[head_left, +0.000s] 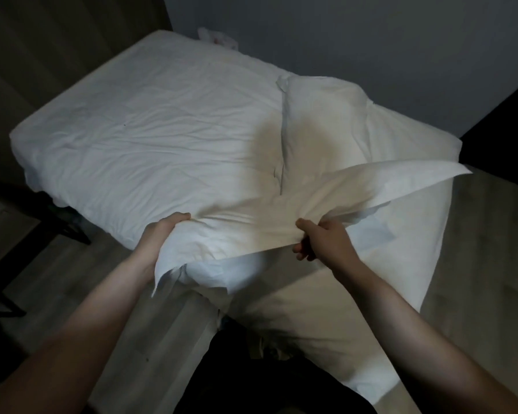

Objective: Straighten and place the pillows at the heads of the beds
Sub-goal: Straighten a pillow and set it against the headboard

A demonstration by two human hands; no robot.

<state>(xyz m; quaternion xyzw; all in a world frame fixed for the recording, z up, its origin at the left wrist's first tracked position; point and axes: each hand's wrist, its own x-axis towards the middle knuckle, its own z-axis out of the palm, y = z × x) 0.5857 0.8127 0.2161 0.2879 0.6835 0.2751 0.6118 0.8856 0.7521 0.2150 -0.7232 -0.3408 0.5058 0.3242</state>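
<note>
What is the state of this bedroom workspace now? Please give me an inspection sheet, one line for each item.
Surface: bed with a wrinkled white sheet.
Job's things: white pillow held at the near edge of the bed, its loose case flaring to the right; second pillow lying on the bed by the wall.
Clutter: small crumpled light item at the far corner of the bed, too blurred to identify.
Grippers: left hand grips the pillow's left end; right hand pinches its case with curled fingers.
Cables: nothing seen.
Surroundings: grey wall behind the bed, pale wood floor, dark room.
</note>
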